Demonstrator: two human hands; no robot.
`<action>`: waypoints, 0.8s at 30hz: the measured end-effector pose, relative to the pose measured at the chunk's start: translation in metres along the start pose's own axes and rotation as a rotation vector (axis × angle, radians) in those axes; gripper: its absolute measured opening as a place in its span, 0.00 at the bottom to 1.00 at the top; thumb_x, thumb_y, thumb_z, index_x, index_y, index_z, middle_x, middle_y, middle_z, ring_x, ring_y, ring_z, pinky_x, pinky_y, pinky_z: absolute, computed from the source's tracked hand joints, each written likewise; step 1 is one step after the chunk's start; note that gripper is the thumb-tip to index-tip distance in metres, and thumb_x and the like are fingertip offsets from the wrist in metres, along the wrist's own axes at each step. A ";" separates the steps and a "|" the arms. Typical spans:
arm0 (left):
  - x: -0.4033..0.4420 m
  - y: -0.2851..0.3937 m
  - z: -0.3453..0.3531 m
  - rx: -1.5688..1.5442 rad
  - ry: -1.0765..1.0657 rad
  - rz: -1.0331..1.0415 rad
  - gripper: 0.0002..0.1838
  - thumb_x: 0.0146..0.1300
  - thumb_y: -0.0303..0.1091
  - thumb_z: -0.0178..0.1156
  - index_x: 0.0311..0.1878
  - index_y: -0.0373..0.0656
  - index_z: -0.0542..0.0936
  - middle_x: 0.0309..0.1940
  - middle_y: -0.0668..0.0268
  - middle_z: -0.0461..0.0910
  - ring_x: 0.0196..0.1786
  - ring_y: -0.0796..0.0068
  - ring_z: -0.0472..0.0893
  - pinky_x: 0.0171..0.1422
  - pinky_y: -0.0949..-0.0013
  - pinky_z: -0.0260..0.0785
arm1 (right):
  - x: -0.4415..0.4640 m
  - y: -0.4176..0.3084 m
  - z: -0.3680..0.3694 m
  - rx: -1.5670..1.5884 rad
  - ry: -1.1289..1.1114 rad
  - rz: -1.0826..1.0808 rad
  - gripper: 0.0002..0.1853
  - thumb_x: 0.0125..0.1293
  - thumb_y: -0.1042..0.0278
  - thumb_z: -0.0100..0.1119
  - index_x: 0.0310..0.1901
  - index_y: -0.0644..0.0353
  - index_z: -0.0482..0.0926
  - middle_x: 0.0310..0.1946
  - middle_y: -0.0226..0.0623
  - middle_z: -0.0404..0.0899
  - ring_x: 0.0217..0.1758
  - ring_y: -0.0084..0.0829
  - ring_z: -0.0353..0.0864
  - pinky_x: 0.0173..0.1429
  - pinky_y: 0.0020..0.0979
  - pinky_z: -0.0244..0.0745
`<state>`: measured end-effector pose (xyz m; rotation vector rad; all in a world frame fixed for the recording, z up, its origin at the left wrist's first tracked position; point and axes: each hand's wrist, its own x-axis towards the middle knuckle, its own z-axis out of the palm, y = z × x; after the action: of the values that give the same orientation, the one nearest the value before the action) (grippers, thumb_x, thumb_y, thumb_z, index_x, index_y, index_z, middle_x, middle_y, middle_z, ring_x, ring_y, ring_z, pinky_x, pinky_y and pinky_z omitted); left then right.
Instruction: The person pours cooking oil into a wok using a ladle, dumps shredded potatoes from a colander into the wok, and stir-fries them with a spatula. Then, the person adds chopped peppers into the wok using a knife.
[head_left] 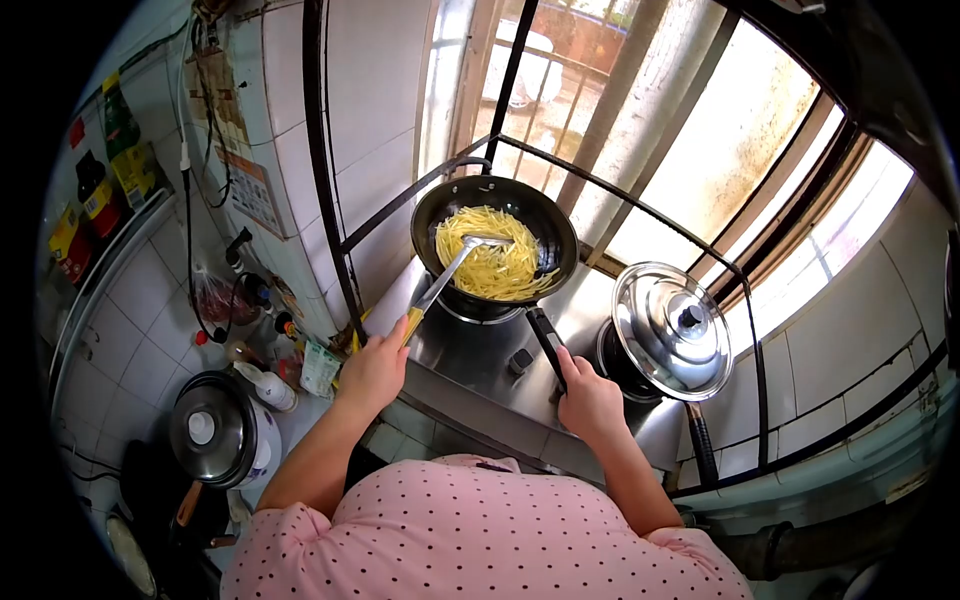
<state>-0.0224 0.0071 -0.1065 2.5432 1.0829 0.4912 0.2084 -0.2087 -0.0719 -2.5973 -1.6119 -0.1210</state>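
Note:
My left hand point(373, 375) is closed around the yellow handle of a metal spatula point(447, 277). The spatula's head rests among pale yellow shreds, which look like shredded potato point(492, 268), inside a dark wok point(560, 235). That wok sits over the left burner of the stove. Its black handle point(545, 340) points toward me, and my right hand point(592, 402) is wrapped around the near end.
A pan with a shiny lid point(650, 310) stands on the right burner of the steel stove point(465, 350). Black metal bars point(620, 190) frame the stove below the window. To the left are a lidded pot point(212, 430), a white bottle point(268, 385) and a shelf of sauce bottles point(97, 195).

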 end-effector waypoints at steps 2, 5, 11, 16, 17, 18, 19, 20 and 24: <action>-0.001 0.004 -0.003 0.019 -0.011 0.004 0.28 0.67 0.38 0.54 0.70 0.50 0.65 0.36 0.51 0.77 0.37 0.47 0.80 0.42 0.51 0.73 | -0.002 -0.001 0.000 0.000 -0.009 -0.005 0.36 0.51 0.72 0.55 0.67 0.58 0.66 0.47 0.40 0.76 0.32 0.43 0.82 0.35 0.40 0.78; 0.000 0.001 0.000 0.072 0.027 0.044 0.27 0.67 0.39 0.55 0.69 0.53 0.66 0.35 0.53 0.78 0.34 0.48 0.81 0.39 0.51 0.74 | -0.002 -0.003 -0.002 0.016 -0.003 -0.026 0.35 0.53 0.71 0.53 0.67 0.59 0.66 0.45 0.43 0.76 0.31 0.44 0.83 0.34 0.40 0.78; 0.002 -0.001 -0.020 0.153 0.087 0.097 0.25 0.65 0.39 0.58 0.66 0.54 0.70 0.33 0.57 0.77 0.33 0.52 0.81 0.37 0.54 0.75 | -0.005 -0.018 -0.013 0.027 -0.011 -0.033 0.33 0.54 0.71 0.52 0.66 0.65 0.66 0.43 0.46 0.76 0.28 0.45 0.82 0.32 0.40 0.78; 0.004 -0.002 -0.028 0.154 0.078 0.108 0.25 0.64 0.39 0.59 0.65 0.55 0.71 0.32 0.58 0.77 0.34 0.53 0.81 0.38 0.53 0.75 | -0.008 -0.022 -0.011 0.016 -0.033 -0.015 0.34 0.55 0.70 0.53 0.67 0.64 0.65 0.43 0.46 0.76 0.29 0.43 0.83 0.33 0.39 0.78; 0.004 -0.002 -0.027 0.144 0.068 0.103 0.25 0.64 0.39 0.58 0.66 0.54 0.71 0.32 0.57 0.77 0.34 0.52 0.81 0.38 0.53 0.75 | -0.009 -0.022 -0.010 0.015 -0.035 -0.012 0.34 0.55 0.70 0.53 0.67 0.63 0.65 0.43 0.45 0.76 0.30 0.43 0.83 0.33 0.38 0.78; 0.004 -0.002 -0.026 0.134 0.060 0.098 0.25 0.65 0.39 0.58 0.66 0.54 0.70 0.32 0.57 0.77 0.34 0.52 0.81 0.39 0.53 0.74 | -0.009 -0.021 -0.010 0.013 -0.034 -0.009 0.35 0.55 0.70 0.54 0.67 0.63 0.64 0.43 0.45 0.76 0.30 0.43 0.83 0.33 0.38 0.78; 0.004 -0.001 -0.024 0.124 0.053 0.094 0.25 0.65 0.39 0.58 0.66 0.54 0.70 0.32 0.57 0.77 0.35 0.52 0.81 0.39 0.53 0.74 | -0.010 -0.020 -0.008 0.010 -0.032 -0.016 0.35 0.54 0.70 0.54 0.68 0.62 0.64 0.43 0.44 0.76 0.31 0.42 0.83 0.33 0.38 0.78; 0.004 0.000 -0.023 0.111 0.049 0.086 0.26 0.65 0.39 0.58 0.67 0.54 0.70 0.32 0.56 0.77 0.35 0.52 0.81 0.40 0.53 0.74 | -0.009 -0.020 -0.009 0.007 -0.043 -0.015 0.35 0.54 0.70 0.54 0.68 0.62 0.64 0.43 0.44 0.76 0.31 0.42 0.83 0.33 0.38 0.78; 0.005 -0.002 -0.018 0.077 0.038 0.070 0.26 0.66 0.40 0.57 0.68 0.54 0.69 0.34 0.55 0.78 0.36 0.50 0.81 0.41 0.52 0.74 | -0.007 -0.024 -0.018 -0.014 -0.084 -0.004 0.36 0.53 0.71 0.55 0.68 0.62 0.64 0.42 0.44 0.76 0.30 0.41 0.83 0.32 0.37 0.77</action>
<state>-0.0282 0.0145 -0.0908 2.6564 1.0484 0.5274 0.1827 -0.2066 -0.0538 -2.6434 -1.6486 -0.0230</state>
